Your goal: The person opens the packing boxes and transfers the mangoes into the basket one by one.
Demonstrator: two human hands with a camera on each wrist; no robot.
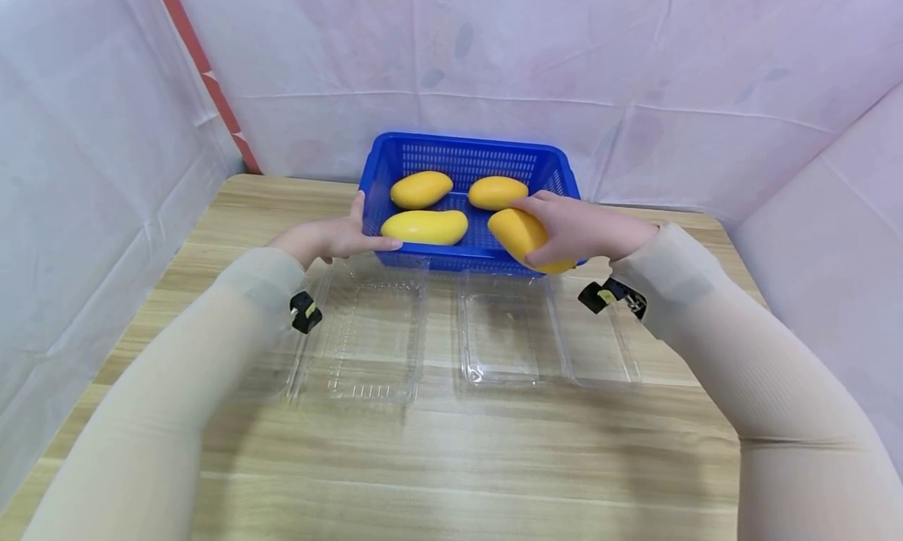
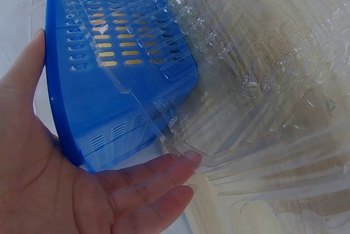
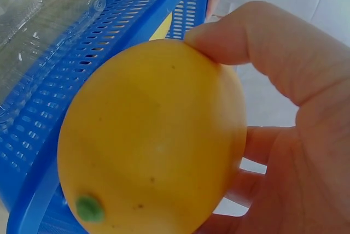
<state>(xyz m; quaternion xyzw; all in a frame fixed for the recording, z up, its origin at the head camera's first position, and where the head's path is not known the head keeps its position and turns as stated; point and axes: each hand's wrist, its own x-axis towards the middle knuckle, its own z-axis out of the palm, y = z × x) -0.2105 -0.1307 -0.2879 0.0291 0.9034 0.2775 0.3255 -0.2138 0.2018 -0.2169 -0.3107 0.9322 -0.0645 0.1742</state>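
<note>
A yellow mango (image 1: pixel 518 235) is gripped in my right hand (image 1: pixel 574 223), over the front right rim of a blue plastic basket (image 1: pixel 466 252). The right wrist view shows this mango (image 3: pixel 153 135) large, its green stem end low, with the thumb on one side and the fingers behind. Inside the basket lie three more mangoes: one at back left (image 1: pixel 422 190), one at back right (image 1: pixel 498 193) and one at front left (image 1: pixel 426 227). My left hand (image 1: pixel 335 237) rests at the basket's front left corner, fingers spread and fairly straight against the rim (image 2: pixel 52 92).
Clear plastic clamshell boxes with lids open lie in front of the basket, one on the left (image 1: pixel 377 337) and one on the right (image 1: pixel 501 333). They stand on a wood-grain table (image 1: pixel 451 462). White patterned sheeting (image 1: pixel 508 55) walls the back and sides.
</note>
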